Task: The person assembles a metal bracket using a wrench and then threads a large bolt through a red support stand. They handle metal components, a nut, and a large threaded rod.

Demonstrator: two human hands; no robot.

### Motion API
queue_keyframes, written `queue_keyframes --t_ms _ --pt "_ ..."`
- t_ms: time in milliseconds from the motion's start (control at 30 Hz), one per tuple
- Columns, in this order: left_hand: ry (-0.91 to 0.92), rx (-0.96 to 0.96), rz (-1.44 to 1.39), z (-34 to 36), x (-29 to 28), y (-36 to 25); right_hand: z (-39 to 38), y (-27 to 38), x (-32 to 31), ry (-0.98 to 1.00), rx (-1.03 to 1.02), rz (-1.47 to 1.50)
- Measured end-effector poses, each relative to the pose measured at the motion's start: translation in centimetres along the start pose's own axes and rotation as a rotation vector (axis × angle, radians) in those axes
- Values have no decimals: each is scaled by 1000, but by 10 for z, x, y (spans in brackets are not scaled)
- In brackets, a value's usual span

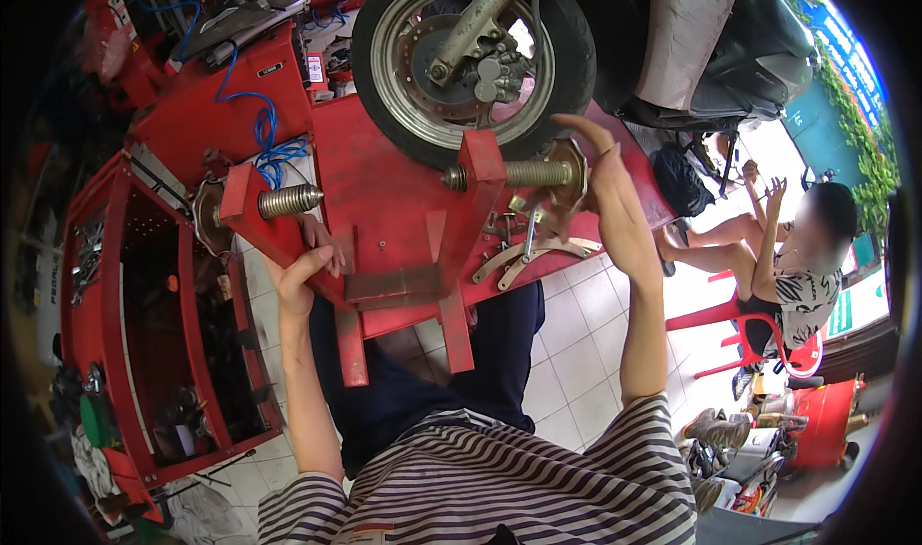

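A red metal stand [392, 288] with two uprights rests at the near edge of the red platform. Each upright carries a threaded screw: the left screw [291, 200] points inward, and the right screw [538, 173] runs out to a round metal disc [578, 175]. My left hand [309, 265] is closed around the lower part of the left upright. At the right disc is my right hand [607, 185], fingers apart around its rim; the lower fingers are partly blurred. A ratchet-like tool [530, 235] and curved metal levers [555, 255] lie beside the stand.
A motorcycle wheel [461, 74] stands on the red platform [346, 151] just beyond the stand. Red shelving [197, 339] is at left, with a blue hose [261, 127] behind it. A person [802, 257] sits on a red chair [735, 339] at right, near a tool pile [740, 449].
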State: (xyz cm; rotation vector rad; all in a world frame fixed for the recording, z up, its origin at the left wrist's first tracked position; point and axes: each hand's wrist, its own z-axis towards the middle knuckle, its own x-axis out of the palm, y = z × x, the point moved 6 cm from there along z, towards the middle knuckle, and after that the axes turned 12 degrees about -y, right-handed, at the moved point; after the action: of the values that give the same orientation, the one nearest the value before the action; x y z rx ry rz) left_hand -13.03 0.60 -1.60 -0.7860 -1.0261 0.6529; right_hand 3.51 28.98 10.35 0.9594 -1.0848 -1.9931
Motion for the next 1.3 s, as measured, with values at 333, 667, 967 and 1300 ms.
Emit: queue_keyframes --t_ms 333,667,967,1300 --pt "4 12 -1 1 0 -1 3 7 4 -57 40 -45" --pt "11 30 13 -1 0 -4 -4 2 5 17 30 7" --pt "-12 3 16 -3 -1 -6 -12 1 6 20 161 127" --pt "-35 24 27 -2 1 -10 -2 3 12 -19 -44 -65"
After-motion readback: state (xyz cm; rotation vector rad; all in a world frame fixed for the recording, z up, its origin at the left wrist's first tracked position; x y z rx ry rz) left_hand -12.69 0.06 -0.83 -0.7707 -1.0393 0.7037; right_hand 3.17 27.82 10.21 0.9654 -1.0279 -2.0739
